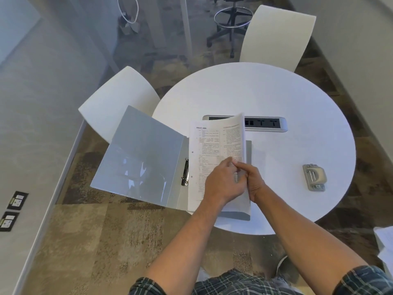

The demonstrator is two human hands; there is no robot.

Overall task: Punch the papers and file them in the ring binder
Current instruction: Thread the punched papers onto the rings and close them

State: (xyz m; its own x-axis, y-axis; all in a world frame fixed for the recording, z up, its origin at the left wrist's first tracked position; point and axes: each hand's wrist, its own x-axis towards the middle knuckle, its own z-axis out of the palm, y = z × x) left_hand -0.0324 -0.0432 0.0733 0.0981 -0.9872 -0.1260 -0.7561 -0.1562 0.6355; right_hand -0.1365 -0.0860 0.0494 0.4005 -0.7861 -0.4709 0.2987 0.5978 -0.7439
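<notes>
Head view: "NEXT IAS" heading on papers [214,150] in both hands' grip.

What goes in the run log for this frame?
binder: open | papers: on binder, holes off rings | both hands: hold papers | punch: idle

Hole punch [314,177] alone on bare tabletop [265,92]

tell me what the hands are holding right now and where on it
Both hands hold the papers lying over the open ring binder. The left hand and right hand grip the sheets' curled right edge, near its lower half.
</notes>
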